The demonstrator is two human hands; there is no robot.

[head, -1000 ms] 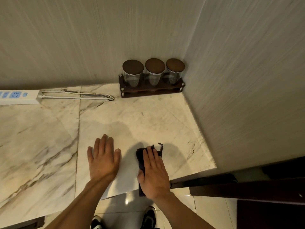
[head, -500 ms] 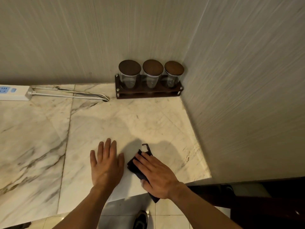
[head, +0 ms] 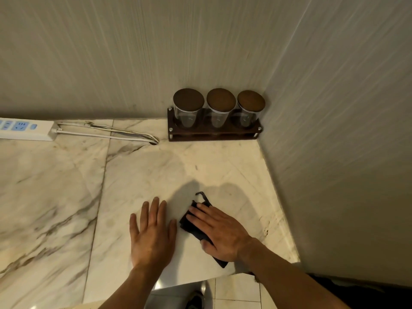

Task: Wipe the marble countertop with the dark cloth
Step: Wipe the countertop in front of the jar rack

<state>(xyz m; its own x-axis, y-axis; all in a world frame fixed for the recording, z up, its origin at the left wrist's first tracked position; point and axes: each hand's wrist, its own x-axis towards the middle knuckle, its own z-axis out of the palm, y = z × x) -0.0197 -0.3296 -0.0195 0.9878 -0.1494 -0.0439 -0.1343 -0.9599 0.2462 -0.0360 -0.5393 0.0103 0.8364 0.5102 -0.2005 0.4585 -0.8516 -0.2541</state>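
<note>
Right hand (head: 219, 231) is swinging the dark cloth (head: 189, 221) leftward across the marble surface (head: 200, 170), long axis now running diagonally from front edge toward the left hand (head: 153, 233). Fingers (head: 198, 214) are lying flat, slightly spread, pressing it down; left palm is bracing just beside it.

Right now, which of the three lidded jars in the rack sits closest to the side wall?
The rightmost jar, at the rack's corner end, right beside the side wall. The middle jar and left jar stand further along the back wall.
</note>
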